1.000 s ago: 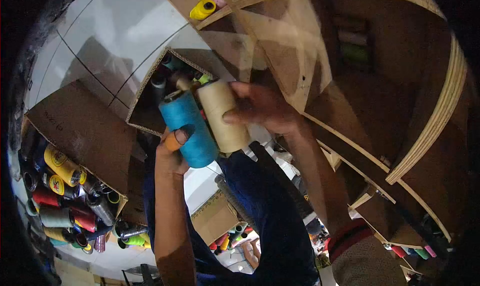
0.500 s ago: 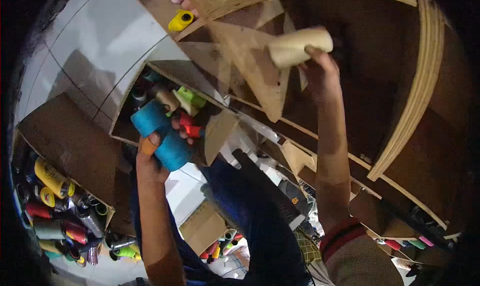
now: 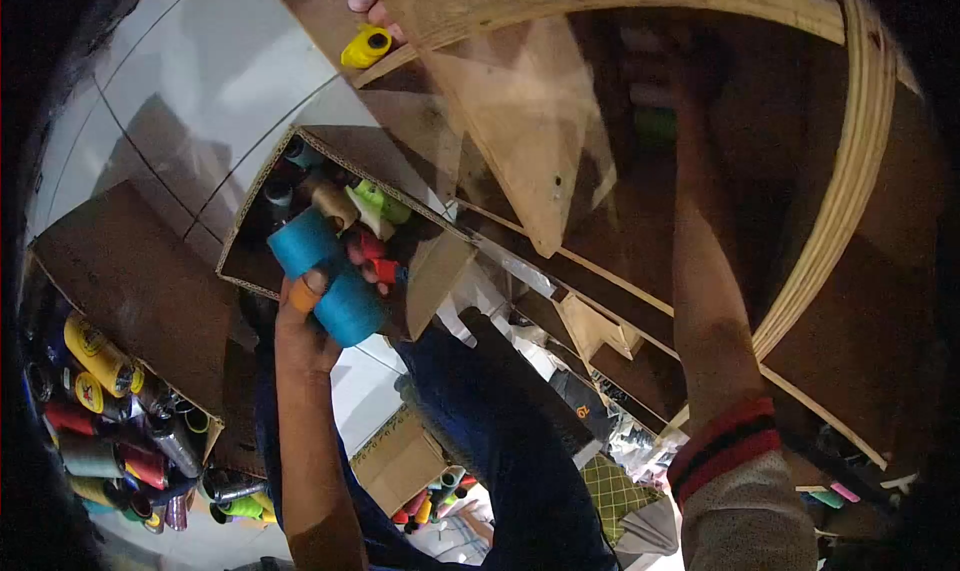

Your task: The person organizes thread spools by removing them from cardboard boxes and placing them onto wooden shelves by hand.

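My left hand (image 3: 308, 321) is wrapped round a blue thread spool (image 3: 326, 274), held tilted over an open cardboard box (image 3: 440, 271). Inside the box lie a brown spool (image 3: 329, 201), a lime-green spool (image 3: 388, 203), red spools and some dark ones. My right hand (image 3: 692, 66) reaches deep into the dark interior of a wooden shelf (image 3: 560, 121). It is near a stack of pale and green spools (image 3: 655, 123). Shadow hides its fingers and whatever they may hold.
A yellow spool (image 3: 366, 47) lies on the shelf unit at the top. At the lower left, a second cardboard box (image 3: 140, 291) stands among many mixed spools. Another carton (image 3: 400, 461) sits between the legs. A curved wooden edge (image 3: 835, 191) runs along the right.
My right hand has carried the cream spool away from beside the blue one, up and right into the dark shelf. My left hand has stayed on the blue spool.
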